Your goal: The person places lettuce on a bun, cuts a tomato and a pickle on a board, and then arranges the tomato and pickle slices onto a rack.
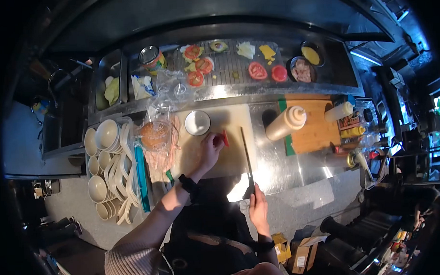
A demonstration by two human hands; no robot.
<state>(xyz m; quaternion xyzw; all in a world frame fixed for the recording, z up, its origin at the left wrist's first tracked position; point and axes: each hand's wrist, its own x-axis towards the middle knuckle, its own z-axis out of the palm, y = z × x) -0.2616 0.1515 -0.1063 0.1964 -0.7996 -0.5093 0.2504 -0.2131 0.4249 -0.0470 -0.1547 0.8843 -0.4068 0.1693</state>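
The knife (pixel 246 153) lies over the right part of the pale cutting board (pixel 236 118), with its handle reaching past the board's near edge. Its long axis runs almost straight away from the person, the tip at the far end and leaning slightly left, the handle at the near end. The right hand (pixel 259 211), just off the board's near edge, has its grip closed around that handle. The left hand (pixel 212 148) is over the middle of the board, its grip pinched nearly shut on a red slice (pixel 225 137). The slice shows as a narrow strip, its long axis also running away from the person, roughly along the knife, with its far end tipped a little left; the two are apart. Whether slice or blade touches the board, I cannot tell. A white bowl (pixel 197 122) sits on the board's far left part. Right of the board, on the metal desk (pixel 279 169), are a squeeze bottle (pixel 286 123) and a wooden board (pixel 317 136); stacked bowls (pixel 108 134) stand well to its left.
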